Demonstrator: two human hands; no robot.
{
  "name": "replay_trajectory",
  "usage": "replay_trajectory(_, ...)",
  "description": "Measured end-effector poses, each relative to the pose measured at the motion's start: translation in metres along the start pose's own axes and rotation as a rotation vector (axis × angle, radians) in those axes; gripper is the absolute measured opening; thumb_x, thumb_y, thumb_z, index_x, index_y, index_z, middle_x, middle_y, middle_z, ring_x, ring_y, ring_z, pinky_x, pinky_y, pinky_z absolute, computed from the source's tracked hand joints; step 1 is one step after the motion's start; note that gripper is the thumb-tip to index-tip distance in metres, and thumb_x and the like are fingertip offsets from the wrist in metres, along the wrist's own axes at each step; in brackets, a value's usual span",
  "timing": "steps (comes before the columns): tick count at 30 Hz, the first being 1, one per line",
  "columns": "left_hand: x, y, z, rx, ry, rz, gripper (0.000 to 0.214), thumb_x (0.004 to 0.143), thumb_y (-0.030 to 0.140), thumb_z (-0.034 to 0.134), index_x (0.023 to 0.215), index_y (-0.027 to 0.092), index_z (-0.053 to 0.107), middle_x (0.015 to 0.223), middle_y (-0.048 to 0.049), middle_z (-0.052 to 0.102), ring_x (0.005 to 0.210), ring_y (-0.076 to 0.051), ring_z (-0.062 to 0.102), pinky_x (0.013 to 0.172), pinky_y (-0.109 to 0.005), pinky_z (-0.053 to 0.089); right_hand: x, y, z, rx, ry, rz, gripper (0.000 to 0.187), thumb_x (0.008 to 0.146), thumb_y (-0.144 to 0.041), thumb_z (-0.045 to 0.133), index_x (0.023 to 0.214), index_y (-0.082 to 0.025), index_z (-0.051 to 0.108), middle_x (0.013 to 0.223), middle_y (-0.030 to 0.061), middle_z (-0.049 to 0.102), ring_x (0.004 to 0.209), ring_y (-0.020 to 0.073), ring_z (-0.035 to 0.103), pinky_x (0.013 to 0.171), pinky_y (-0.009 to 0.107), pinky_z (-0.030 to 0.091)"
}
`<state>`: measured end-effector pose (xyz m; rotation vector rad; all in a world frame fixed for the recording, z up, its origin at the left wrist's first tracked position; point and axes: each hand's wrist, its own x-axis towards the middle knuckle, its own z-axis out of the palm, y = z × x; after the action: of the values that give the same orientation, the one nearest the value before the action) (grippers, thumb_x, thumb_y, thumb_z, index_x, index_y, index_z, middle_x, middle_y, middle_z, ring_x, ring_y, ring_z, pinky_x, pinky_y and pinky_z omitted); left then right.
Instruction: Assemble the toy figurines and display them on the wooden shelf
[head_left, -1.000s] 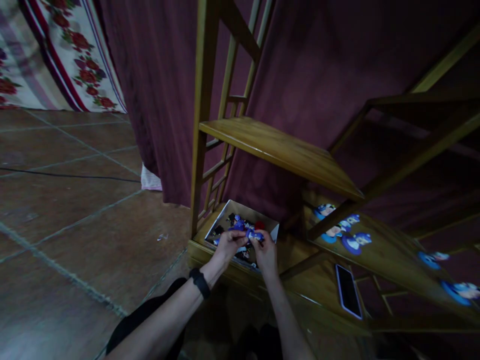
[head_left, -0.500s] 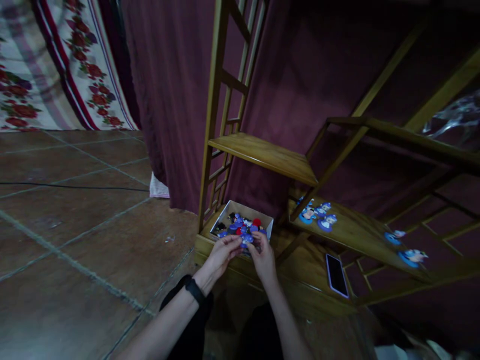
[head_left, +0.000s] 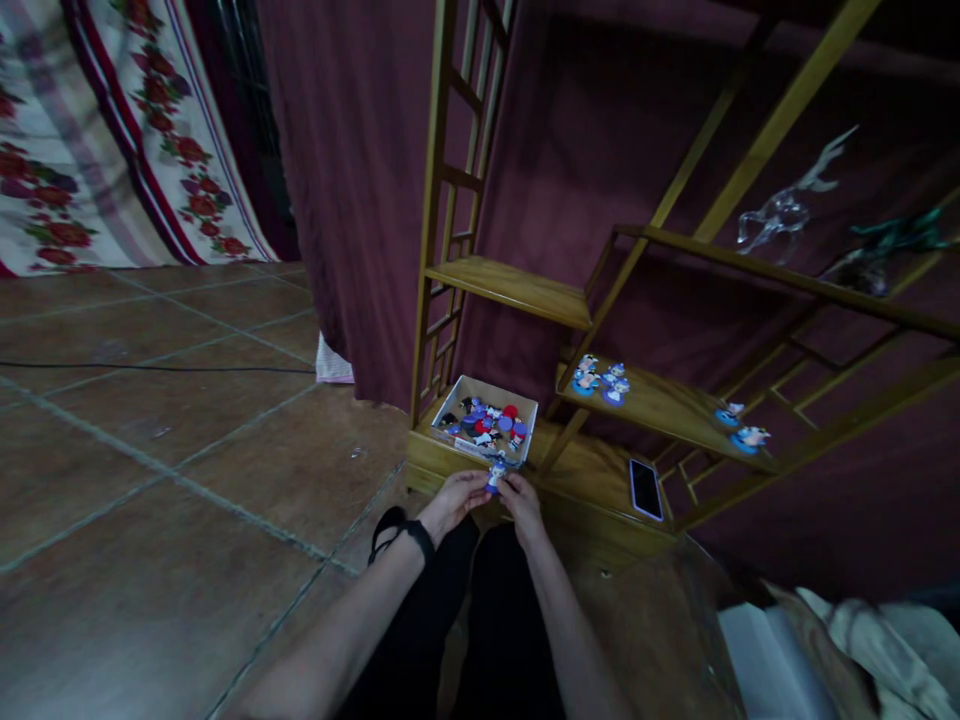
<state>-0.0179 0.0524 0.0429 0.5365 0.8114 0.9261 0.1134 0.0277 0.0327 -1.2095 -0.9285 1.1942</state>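
Note:
Between my two hands I hold a small purple and white figurine (head_left: 496,476) upright on its round purple base. My left hand (head_left: 457,498) pinches it from the left, and my right hand (head_left: 523,500) grips its right side. Just beyond them, an open cardboard box (head_left: 459,446) contains a jumble of purple, red, black and white figurines (head_left: 486,424). On the shelf to the right, several blue and purple figurines (head_left: 615,384) stand in a cluster. Farther along that shelf are two blue-based figurines (head_left: 749,438).
A phone (head_left: 646,489) lies on the low board (head_left: 581,470) of the wooden rack. A small bare shelf board (head_left: 510,288) is above the box. Clear glass deer (head_left: 780,220) and a green ornament (head_left: 896,240) stand higher right. A white box (head_left: 772,655) and cloth lie lower right.
Both hands have drawn back from over the box towards my knees, bringing the figurine along. It now stands upright between my fingers. My view has shifted, showing more of the rack's right side.

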Motion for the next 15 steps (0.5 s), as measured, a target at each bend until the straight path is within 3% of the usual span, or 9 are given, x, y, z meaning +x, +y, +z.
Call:
replay_trajectory(8, 0.0042, -0.0067, 0.0049, 0.1, -0.005, 0.005, 0.013, 0.067, 0.011, 0.067, 0.08, 0.011, 0.065, 0.07, -0.0076, 0.068, 0.059, -0.012, 0.063, 0.062, -0.024, 0.051, -0.0047, 0.006, -0.0092, 0.12, 0.069, -0.024, 0.029, 0.058, -0.038, 0.068, 0.076, -0.016, 0.067, 0.077, 0.0029, 0.067, 0.071, 0.017, 0.061, 0.067, 0.032, 0.051)
replay_trajectory(15, 0.0074, -0.0055, 0.0065, 0.124, -0.038, 0.001, 0.021, 0.058, 0.013, 0.075, 0.078, 0.011, 0.066, 0.074, -0.0092, 0.069, 0.063, -0.014, 0.064, 0.063, -0.025, 0.052, 0.0002, 0.0106, -0.0107, 0.096, 0.106, -0.054, 0.026, 0.059, -0.038, 0.067, 0.072, -0.017, 0.064, 0.073, 0.0012, 0.065, 0.068, 0.0159, 0.06, 0.067, 0.032, 0.051)
